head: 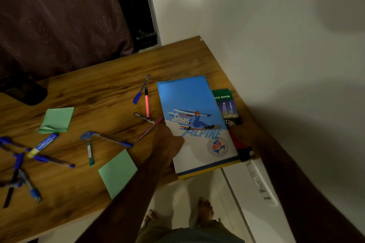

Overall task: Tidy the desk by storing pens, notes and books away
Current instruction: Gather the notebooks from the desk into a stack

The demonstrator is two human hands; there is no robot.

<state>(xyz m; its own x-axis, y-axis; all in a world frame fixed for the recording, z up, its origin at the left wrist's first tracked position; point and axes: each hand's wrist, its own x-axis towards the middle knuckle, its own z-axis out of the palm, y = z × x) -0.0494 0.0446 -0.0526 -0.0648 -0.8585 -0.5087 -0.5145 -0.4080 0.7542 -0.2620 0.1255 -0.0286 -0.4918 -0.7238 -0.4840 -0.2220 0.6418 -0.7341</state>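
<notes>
Both hands clasp a stack of books at the desk's 3 o'clock corner.
The left hand pinches the top blue skiing notebook at its 8 o'clock edge, thumb on the cover. The right hand grips the stack's 3 o'clock side, below the green book. Pens and green sticky notes lie scattered toward 9 o'clock.

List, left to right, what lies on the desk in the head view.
heap of blue pens → green pad of notes → teal pen → loose green note → pink pen → blue notebook → green book
</notes>
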